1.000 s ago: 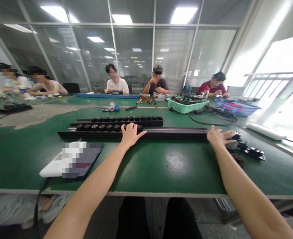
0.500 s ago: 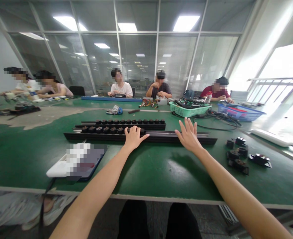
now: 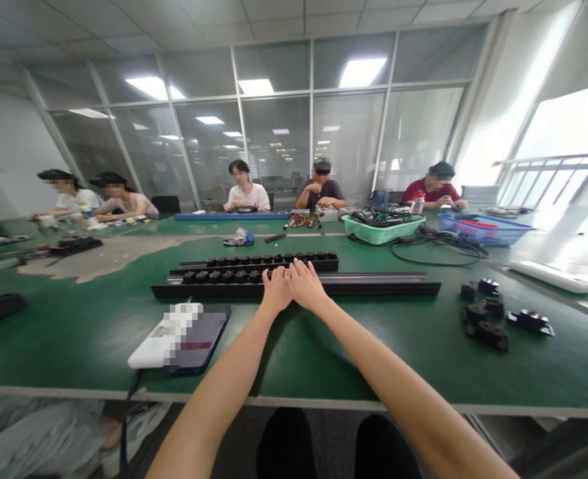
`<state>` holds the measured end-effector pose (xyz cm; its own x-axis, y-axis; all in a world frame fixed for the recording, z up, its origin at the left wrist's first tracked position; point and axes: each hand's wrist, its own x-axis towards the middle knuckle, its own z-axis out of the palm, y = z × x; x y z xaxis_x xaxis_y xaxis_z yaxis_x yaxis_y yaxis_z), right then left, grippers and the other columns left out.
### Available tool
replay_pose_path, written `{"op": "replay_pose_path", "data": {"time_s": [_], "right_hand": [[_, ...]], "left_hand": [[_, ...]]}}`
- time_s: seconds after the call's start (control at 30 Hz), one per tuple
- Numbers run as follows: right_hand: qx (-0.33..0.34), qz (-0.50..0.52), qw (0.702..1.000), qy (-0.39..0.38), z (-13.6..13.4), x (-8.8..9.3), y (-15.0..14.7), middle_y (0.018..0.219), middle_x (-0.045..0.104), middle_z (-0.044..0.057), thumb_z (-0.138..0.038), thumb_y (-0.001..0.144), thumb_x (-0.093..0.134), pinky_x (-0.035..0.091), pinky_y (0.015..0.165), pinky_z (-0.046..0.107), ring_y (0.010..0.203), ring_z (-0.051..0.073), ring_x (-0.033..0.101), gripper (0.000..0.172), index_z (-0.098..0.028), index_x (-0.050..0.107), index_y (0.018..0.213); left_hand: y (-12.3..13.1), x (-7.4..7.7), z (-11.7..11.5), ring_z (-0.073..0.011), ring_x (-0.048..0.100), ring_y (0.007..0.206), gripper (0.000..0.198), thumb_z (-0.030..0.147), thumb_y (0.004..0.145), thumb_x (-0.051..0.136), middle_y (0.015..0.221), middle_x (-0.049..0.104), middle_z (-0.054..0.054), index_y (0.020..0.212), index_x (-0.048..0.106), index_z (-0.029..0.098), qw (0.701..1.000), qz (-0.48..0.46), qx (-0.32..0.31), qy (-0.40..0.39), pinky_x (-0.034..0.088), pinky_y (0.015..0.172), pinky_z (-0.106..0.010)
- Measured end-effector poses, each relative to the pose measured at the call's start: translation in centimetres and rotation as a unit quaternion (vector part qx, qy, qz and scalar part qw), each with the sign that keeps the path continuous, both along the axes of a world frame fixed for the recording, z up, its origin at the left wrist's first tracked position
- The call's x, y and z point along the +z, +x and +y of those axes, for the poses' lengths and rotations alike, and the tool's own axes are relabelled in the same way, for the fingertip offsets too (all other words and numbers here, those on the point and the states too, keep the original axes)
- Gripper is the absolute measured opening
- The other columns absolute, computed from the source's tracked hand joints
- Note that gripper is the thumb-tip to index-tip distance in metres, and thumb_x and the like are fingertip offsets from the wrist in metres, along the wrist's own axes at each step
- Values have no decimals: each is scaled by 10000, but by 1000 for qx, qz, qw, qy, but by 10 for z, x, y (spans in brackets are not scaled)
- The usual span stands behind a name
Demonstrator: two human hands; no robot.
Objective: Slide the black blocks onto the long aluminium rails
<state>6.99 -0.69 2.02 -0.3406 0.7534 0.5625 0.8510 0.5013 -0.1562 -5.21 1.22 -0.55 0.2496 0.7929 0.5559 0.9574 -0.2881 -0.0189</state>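
A long black rail [image 3: 384, 289] lies across the table in front of me, with a row of small black modules [image 3: 217, 275] seated in its left part. My left hand [image 3: 277, 290] is bent over the rail at the right end of that row. Close against it, my right hand [image 3: 304, 286] reaches over the same rail, its fingers together. Both hands are closed, and what lies under their fingertips is hidden. Just behind, a shorter black rail [image 3: 331, 265] carries a similar row of modules.
Nearer me on the left are a dark phone [image 3: 194, 356] and a white device [image 3: 147, 349]. Several loose black modules [image 3: 488, 332] lie at right. Farther back stand a green basket [image 3: 384, 231] with cables and a blue basket [image 3: 498, 233]. Several people sit across the table.
My right hand has moved left from its spread pose above the rail and closed in beside my left hand. The left hand's fingers have drawn in. The camera view has tilted up.
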Motion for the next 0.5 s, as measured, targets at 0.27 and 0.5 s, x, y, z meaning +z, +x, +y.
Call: {"op": "replay_pose_path", "data": {"time_s": [0.27,0.5], "right_hand": [[-24,48,998,-30,23,-9,-10,1148,707,151,-126,995,321,156,1254,452,1175,247,608,404,-136,704,1125],[26,79,996,6,35,-20,-2,1072,714,105,-193,1027,354,260,1220,468,1099,225,618,375,-197,728,1056]], "left_hand": [[-1,1,0,-308,530,1223,323,298,945,471,1279,601,-150,1246,570,233,1000,-1,-5,3,209,1176,-555],[2,1,-2,-322,536,1211,355,367,900,563,1258,603,-162,1216,567,206,1000,-13,2,2,223,1173,-565]]}}
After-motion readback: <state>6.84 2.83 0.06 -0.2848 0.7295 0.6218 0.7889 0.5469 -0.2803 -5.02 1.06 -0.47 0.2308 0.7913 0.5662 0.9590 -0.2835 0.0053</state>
